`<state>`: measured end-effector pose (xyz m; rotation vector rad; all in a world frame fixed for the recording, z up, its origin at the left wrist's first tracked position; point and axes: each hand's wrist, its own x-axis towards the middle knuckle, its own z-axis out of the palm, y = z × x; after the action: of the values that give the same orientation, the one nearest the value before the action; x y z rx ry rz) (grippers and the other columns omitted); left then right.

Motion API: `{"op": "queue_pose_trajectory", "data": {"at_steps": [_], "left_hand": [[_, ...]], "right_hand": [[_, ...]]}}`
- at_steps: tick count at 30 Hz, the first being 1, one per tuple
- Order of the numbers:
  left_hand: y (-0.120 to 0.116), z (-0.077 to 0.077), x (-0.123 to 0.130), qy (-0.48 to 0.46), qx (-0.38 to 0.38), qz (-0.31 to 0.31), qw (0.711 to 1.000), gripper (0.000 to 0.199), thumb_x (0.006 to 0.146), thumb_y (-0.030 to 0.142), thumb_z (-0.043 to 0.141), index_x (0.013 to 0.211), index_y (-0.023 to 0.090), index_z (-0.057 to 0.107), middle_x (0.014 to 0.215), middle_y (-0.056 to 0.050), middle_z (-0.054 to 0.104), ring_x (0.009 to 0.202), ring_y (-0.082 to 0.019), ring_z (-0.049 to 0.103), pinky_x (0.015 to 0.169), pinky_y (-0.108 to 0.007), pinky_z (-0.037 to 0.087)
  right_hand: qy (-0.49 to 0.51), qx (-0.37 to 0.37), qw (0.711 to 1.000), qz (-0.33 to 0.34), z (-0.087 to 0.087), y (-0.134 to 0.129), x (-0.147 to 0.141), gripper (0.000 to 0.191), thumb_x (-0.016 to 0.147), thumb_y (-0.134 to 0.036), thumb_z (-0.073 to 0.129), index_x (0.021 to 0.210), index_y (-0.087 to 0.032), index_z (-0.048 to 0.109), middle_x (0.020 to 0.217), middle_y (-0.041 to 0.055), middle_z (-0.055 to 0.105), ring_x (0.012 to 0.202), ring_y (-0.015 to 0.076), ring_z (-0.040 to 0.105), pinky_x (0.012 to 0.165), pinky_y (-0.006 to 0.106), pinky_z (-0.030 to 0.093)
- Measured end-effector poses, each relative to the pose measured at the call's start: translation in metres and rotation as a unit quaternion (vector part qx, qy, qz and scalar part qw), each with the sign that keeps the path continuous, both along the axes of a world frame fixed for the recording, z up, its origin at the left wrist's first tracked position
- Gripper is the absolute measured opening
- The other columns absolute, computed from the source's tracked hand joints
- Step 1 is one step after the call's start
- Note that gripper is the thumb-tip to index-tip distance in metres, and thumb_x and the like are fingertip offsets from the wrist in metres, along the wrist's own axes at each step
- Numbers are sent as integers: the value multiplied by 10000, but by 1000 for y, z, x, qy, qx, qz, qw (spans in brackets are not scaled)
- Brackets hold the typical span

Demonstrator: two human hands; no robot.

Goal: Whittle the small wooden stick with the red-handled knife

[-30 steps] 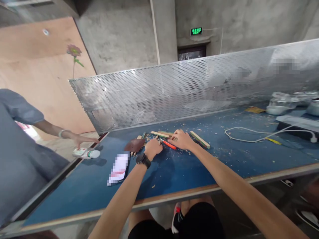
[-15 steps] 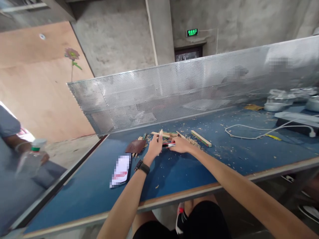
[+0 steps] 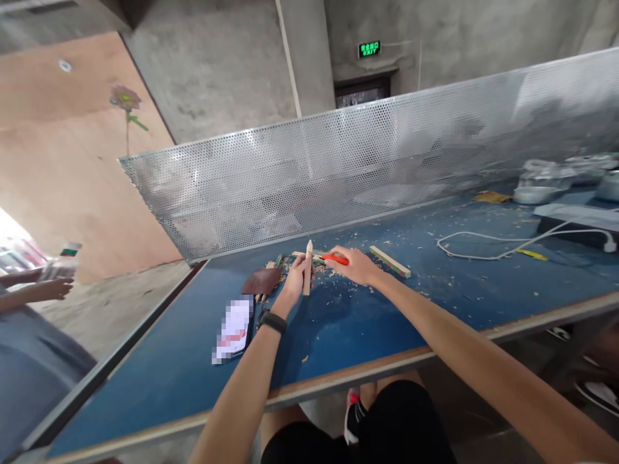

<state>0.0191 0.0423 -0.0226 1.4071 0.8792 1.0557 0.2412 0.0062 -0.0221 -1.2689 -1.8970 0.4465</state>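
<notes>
My left hand (image 3: 296, 278) is closed around a pale wooden stick (image 3: 307, 274), which stands nearly upright with a pointed top end. In my right hand (image 3: 355, 265) is a red-handled knife (image 3: 336, 259), its tip directed left at the upper part of the stick. Wood shavings (image 3: 338, 272) lie on the blue table (image 3: 358, 322) beneath and around both hands. A striped wooden strip (image 3: 391, 261) rests to the right of my right hand. Left of my left hand are a brown leather-like piece (image 3: 262, 281) and a phone (image 3: 235, 328) with a lit screen.
A perforated metal divider (image 3: 290, 183) runs along the table's back. On the right are a white cable (image 3: 474, 256), a yellow strip (image 3: 532, 254), a brown packet (image 3: 492, 196) and a bowl (image 3: 534, 194). A person with a bottle (image 3: 65, 261) stands beyond the left edge.
My right hand has moved slightly up and right, and the knife's red handle now shows. The stick has come into fuller view in my left hand. The person's bottle has moved up.
</notes>
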Motion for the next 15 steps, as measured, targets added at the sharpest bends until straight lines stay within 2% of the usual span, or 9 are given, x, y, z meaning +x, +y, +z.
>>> {"op": "queue_pose_trajectory", "data": {"at_steps": [3,8,10,12,15], "left_hand": [[-6,3,0,-18,10,-19,1000,411,905,523,713,1157,226,583,718,49,550,503,-117,560,441,-239,432],[-14,8,0,-14,18,-48,999,523,891,575,725,1249,251,523,725,66,582,417,-95,493,392,-231,365],[-15,9,1,-4,24,-41,999,495,877,551,737,1202,241,527,683,80,564,387,-83,449,378,-226,331],[-15,9,2,17,34,-27,999,433,863,544,740,1073,221,542,626,91,518,363,-74,406,363,-230,299],[-15,10,3,78,64,3,995,423,882,589,722,899,212,530,560,96,443,352,-69,369,357,-240,269]], "right_hand": [[-3,1,1000,-1,3,-2,0,572,1015,-732,478,1093,-248,771,841,64,765,714,223,651,650,341,382],[-7,17,1000,-9,5,-3,1,590,978,-755,539,1073,-249,828,856,60,779,757,228,661,664,340,381],[-18,15,1000,-6,6,-5,1,589,962,-758,565,1096,-254,839,855,57,780,740,223,651,648,339,368],[-28,15,1000,-3,7,-7,1,568,952,-744,588,1095,-259,846,848,54,778,722,218,642,639,339,361],[-45,12,999,8,8,-9,0,558,962,-740,570,986,-254,842,764,44,747,671,208,616,627,340,355]]}}
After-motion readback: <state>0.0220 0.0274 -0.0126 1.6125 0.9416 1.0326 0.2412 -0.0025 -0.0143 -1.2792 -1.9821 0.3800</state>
